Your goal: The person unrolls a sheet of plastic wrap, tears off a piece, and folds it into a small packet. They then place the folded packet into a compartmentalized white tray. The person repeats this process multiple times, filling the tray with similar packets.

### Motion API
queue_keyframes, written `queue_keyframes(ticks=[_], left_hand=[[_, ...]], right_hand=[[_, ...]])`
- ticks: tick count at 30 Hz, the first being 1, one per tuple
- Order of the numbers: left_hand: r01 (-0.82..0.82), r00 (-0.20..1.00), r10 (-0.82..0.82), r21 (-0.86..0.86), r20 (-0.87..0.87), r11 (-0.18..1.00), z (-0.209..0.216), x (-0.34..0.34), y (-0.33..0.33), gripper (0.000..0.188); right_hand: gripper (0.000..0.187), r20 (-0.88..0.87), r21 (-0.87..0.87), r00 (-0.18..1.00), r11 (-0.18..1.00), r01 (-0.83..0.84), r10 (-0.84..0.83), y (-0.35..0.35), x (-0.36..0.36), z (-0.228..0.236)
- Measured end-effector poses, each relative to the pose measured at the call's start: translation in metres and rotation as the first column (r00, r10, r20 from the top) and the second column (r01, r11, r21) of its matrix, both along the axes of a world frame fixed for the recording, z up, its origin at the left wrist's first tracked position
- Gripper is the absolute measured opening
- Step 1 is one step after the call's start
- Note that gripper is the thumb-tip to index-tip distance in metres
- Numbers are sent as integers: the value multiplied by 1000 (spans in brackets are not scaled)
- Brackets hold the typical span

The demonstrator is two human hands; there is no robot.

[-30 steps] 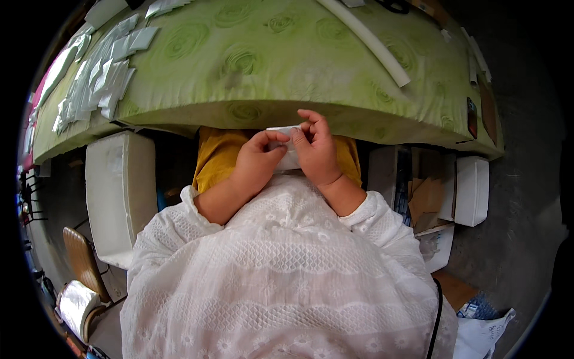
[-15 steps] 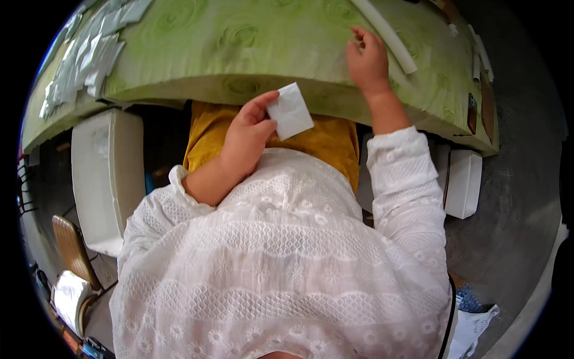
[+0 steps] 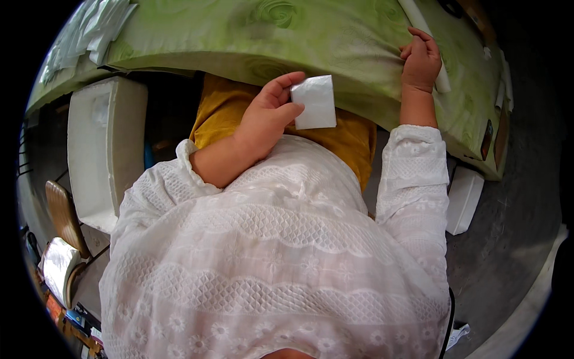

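Note:
A small white square [image 3: 314, 103], thin and slightly shiny like a folded plastic or paper sheet, is pinched at its left edge by my left hand [image 3: 266, 116]. It is held in front of my lap, just off the near edge of the table. Over the green cloth to the right is my right hand [image 3: 421, 64], with its fingers loosely bent and apart and nothing visible in them. Right beside and partly behind that hand lies a long white tube or rolled strip [image 3: 443, 81] on the cloth.
A green rose-patterned cloth [image 3: 209, 36] covers the table. Overlapping white sheets [image 3: 98, 27] lie at its far left. Below stand a white foam box [image 3: 92, 155] on the left and a smaller white box [image 3: 465, 200] on the right. A brown chair back [image 3: 64, 209] is at lower left.
My right hand has moved to the right, alongside the white tube. My left hand has shifted right with the white square, which now sits straighter. The whole view has also turned slightly.

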State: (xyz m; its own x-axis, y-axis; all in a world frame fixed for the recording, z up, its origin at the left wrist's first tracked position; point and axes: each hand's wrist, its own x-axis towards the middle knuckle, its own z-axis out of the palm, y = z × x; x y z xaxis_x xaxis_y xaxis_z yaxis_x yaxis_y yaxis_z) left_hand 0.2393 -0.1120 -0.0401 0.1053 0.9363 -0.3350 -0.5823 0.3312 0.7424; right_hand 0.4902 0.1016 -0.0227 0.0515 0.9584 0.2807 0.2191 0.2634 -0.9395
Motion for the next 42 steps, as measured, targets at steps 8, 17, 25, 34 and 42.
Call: queue_keyframes(ticks=[8, 17, 25, 34, 42], left_hand=[[-21, 998, 19, 34, 67, 999, -8, -1, 4, 47], [-218, 976, 212, 220, 50, 951, 45, -87, -20, 54], [-634, 462, 739, 400, -491, 662, 50, -324, -97, 64], [-623, 22, 289, 213, -957, 753, -54, -472, -112, 56], [-552, -109, 37, 92, -993, 829, -99, -483, -74, 53]], right_hand=[[21, 435, 236, 894, 972, 6, -111, 3, -17, -4], [27, 440, 53, 898, 998, -15, -10, 12, 15, -16], [28, 518, 44, 854, 999, 13, -34, 13, 10, -16], [28, 686, 40, 727, 999, 14, -38, 21, 24, -20], [29, 768, 64, 640, 997, -41, -23, 21, 30, -21]])
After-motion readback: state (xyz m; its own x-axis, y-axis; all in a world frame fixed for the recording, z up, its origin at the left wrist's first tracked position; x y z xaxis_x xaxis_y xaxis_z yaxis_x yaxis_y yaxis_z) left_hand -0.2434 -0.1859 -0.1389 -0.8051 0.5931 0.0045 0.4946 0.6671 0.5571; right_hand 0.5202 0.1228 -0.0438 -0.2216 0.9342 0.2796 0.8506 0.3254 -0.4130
